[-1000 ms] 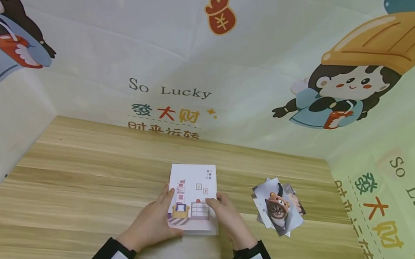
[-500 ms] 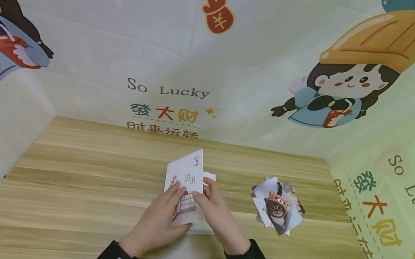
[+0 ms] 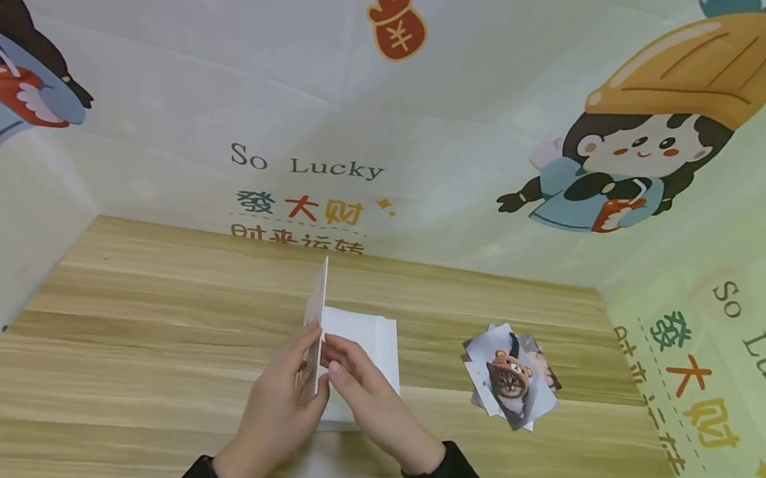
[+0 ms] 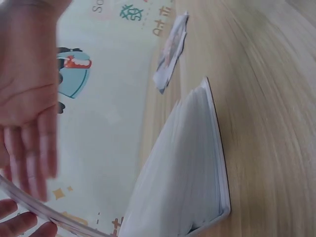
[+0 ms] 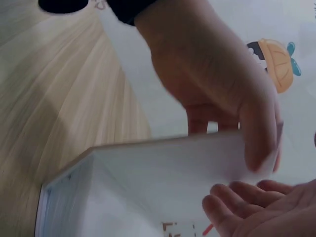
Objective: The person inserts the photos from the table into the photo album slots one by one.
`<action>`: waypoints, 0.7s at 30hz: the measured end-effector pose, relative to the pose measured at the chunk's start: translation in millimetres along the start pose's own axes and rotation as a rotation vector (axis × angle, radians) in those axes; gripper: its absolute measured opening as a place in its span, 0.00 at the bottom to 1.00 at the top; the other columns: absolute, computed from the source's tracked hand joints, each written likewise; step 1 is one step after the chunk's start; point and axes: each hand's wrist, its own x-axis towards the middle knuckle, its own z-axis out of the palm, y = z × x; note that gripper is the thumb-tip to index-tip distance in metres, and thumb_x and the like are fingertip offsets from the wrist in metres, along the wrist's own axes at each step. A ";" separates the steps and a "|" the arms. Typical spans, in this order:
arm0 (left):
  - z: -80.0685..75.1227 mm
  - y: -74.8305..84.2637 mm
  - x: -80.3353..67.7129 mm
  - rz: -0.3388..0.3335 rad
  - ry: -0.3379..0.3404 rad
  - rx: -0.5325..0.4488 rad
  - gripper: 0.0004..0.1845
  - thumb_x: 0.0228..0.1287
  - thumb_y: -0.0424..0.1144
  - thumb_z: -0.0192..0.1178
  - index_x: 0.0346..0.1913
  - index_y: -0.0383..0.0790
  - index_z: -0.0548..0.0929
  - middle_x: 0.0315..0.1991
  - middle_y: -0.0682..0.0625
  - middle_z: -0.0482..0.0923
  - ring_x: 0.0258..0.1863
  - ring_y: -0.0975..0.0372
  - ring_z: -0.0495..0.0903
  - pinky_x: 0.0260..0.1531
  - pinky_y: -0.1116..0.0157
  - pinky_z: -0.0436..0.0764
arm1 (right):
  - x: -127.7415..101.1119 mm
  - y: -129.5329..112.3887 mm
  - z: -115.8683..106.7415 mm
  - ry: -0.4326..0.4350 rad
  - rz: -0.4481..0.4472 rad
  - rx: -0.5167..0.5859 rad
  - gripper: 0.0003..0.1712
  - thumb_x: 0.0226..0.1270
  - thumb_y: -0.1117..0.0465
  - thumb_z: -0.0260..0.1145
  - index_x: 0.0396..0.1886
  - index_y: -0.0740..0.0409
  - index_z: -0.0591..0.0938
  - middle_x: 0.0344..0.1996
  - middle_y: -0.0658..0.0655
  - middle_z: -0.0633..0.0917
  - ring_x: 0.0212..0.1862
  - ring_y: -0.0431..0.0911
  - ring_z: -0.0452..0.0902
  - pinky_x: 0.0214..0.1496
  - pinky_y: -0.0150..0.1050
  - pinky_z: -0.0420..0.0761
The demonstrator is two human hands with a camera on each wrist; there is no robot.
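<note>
A white photo album [image 3: 364,342] lies on the table, its front cover [image 3: 316,301] lifted upright on the left side. My left hand [image 3: 275,407] pinches this cover, thumb on the inner face and fingers behind it. From the right wrist view, the thumb of that left hand [image 5: 212,74] presses the white inside of the cover [image 5: 168,163]. My right hand [image 3: 376,411] is close to the cover's inner side, over the pages, its fingers [image 5: 237,202] loosely extended and holding nothing. In the left wrist view the album's thick pages [image 4: 182,163] fan up from the back cover.
To the right on the wooden table [image 3: 143,370] sits a small loose pile of photos [image 3: 510,376], a cat in a bear hat on top. A printed cloth wall [image 3: 456,162] borders the table at the back and both sides.
The album's front cover has swung up from lying flat to standing upright on the left, uncovering the white pages. Both hands moved left with it; the right hand has released its edge.
</note>
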 end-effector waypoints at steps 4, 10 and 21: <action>-11.4 1.2 -4.1 -0.107 0.075 -0.059 0.32 0.51 0.13 0.64 0.64 0.22 0.76 0.61 0.29 0.80 0.55 0.43 0.83 0.41 0.64 0.89 | -5.3 7.8 -13.5 0.076 0.053 -0.154 0.34 0.86 0.60 0.53 0.78 0.79 0.57 0.74 0.81 0.65 0.76 0.72 0.62 0.77 0.64 0.64; -33.5 -0.7 -7.1 -0.378 0.151 -0.198 0.27 0.60 0.15 0.56 0.65 0.24 0.78 0.59 0.31 0.81 0.49 0.72 0.78 0.32 0.79 0.80 | -15.2 20.6 -59.0 0.297 0.195 -0.321 0.41 0.79 0.63 0.63 0.78 0.80 0.56 0.75 0.83 0.61 0.76 0.76 0.57 0.76 0.68 0.62; -66.2 -26.4 -13.6 -0.619 0.131 -0.135 0.25 0.65 0.17 0.54 0.66 0.21 0.76 0.56 0.28 0.81 0.39 0.80 0.74 0.28 0.80 0.78 | -35.5 49.5 -175.0 0.485 0.506 -0.662 0.55 0.73 0.55 0.71 0.78 0.84 0.48 0.74 0.88 0.55 0.77 0.81 0.47 0.75 0.73 0.59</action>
